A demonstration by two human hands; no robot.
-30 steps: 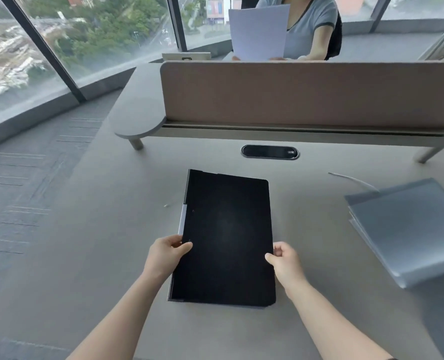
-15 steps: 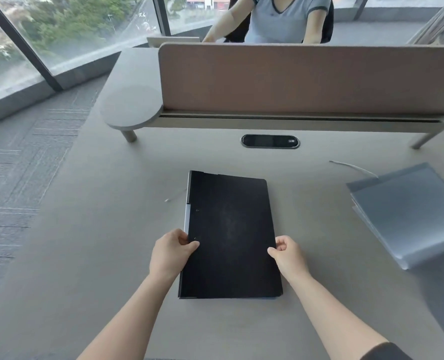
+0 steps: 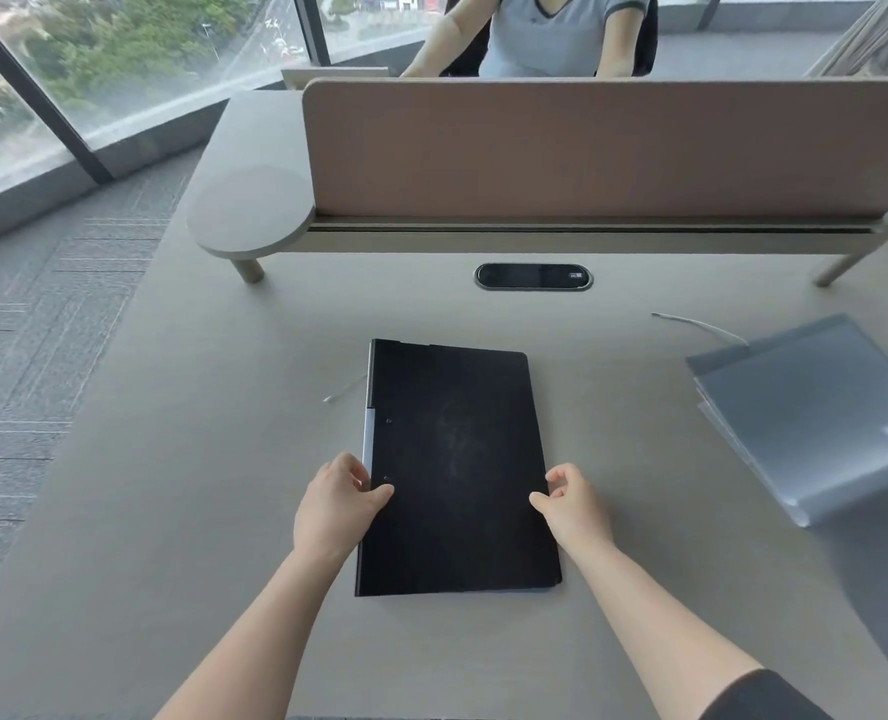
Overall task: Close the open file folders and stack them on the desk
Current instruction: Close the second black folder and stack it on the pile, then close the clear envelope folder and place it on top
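Observation:
A closed black file folder (image 3: 457,459) lies flat on the grey desk (image 3: 172,511), its spine to the left. My left hand (image 3: 335,506) grips the spine edge, thumb on the cover. At the folder's right edge, my right hand (image 3: 572,504) has its thumb tip on the cover and its fingers curled beside the edge. A stack of closed grey-blue folders (image 3: 816,418) sits at the right of the desk, apart from both hands.
A brown divider panel (image 3: 587,148) on a raised shelf crosses the back of the desk, with a person (image 3: 551,33) seated behind it. A black cable port (image 3: 533,277) and a thin white cable (image 3: 701,324) lie beyond the folder. The desk's left edge drops to carpet.
The black folder has turned slightly and now lies squarer to me, with both hands staying at its side edges. The person opposite lowered a sheet of paper.

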